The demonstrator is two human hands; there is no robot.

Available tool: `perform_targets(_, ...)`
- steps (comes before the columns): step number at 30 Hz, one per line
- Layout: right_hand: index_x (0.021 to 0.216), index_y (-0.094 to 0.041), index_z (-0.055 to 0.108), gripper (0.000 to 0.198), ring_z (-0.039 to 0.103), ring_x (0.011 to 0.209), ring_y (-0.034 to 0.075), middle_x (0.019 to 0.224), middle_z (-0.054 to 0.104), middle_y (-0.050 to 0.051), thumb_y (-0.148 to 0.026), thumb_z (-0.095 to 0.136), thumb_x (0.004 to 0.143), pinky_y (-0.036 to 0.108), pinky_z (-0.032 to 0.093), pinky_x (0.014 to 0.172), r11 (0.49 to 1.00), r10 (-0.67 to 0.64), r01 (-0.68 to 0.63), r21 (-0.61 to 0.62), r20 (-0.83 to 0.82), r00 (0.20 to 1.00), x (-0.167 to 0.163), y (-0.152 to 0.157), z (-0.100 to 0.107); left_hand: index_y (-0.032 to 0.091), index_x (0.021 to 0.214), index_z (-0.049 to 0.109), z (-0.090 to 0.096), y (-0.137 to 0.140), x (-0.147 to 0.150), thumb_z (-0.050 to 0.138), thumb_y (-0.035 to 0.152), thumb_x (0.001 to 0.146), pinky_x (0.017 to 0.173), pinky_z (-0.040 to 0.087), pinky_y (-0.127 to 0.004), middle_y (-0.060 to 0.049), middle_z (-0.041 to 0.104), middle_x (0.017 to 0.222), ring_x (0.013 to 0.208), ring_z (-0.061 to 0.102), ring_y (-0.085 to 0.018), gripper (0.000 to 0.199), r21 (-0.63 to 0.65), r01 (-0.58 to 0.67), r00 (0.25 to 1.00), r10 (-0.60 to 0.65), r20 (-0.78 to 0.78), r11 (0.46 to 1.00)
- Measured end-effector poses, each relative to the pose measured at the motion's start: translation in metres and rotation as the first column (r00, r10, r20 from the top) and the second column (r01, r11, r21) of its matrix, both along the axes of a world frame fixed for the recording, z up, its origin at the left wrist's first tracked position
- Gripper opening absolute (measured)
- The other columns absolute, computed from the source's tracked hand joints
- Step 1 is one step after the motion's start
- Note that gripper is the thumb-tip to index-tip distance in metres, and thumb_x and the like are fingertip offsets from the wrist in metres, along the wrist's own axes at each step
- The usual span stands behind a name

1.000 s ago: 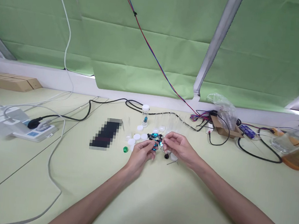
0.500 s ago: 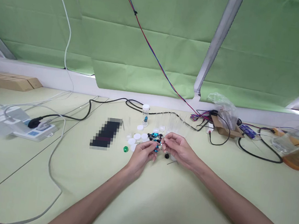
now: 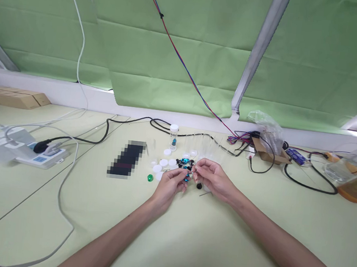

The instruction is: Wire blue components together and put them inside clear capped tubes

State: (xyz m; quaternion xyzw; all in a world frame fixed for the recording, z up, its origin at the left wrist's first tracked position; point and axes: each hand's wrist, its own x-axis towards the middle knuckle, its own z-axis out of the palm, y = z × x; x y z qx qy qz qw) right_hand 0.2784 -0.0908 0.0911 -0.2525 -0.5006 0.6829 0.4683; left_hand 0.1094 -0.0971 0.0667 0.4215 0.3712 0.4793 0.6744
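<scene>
Now, head view: left hand (image 3: 169, 186), grip closed round a small shiny blue part (image 3: 187, 177), above pale yellow-green tabletop (image 3: 183, 240). Right hand (image 3: 212, 178) close alongside, grip closed, fingertips together; contents cannot be told. Just beyond, small blue-and-black parts (image 3: 185, 161) in a cluster, partly hidden by hands. Leftward: flat round white lids (image 3: 163, 162), round green knob (image 3: 150, 177). Clear upright tubes (image 3: 203, 143) behind the cluster.

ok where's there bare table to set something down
Bare pale-green tabletop shows between the left forearm and right forearm, between the left forearm and long white cable, and between the right forearm and curved black cable. It is crowded around the left hand and right hand, with round white caps, clear tubes and shiny blue parts.
</scene>
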Motion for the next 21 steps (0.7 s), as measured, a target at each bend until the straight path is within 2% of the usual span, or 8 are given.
perform_targets(11, 0.084, -0.017, 0.061, 0.022, 0.058, 0.066, 0.01, 0.071, 0.064, 0.0, -0.034, 0.075, 0.079, 0.025, 0.045, 0.069, 1.0, -0.014, 0.014, -0.019, 0.018, 1.0, -0.0004, 0.0002, 0.0007, 0.013, 0.082, 0.07, -0.0046, 0.0009, -0.0001, 0.072, 0.035, 0.075, 0.05, 0.038, -0.023, -0.005, 0.062, 0.079, 0.057, 0.048, -0.009, 0.023, 0.009, 0.007, 1.0, -0.007, 0.005, 1.0)
perform_targets(21, 0.085, -0.017, 0.062, 0.023, 0.057, 0.063, 0.01, 0.071, 0.063, 0.0, -0.036, 0.074, 0.081, 0.025, 0.045, 0.066, 0.999, -0.03, 0.029, 0.017, 0.077, 0.997, -0.0003, 0.0005, -0.0012, 0.013, 0.08, 0.071, -0.0042, -0.0012, 0.0013, 0.07, 0.041, 0.076, 0.048, 0.037, -0.023, -0.005, 0.06, 0.078, 0.056, 0.047, -0.009, 0.028, 0.066, 0.019, 0.997, -0.014, -0.074, 0.998)
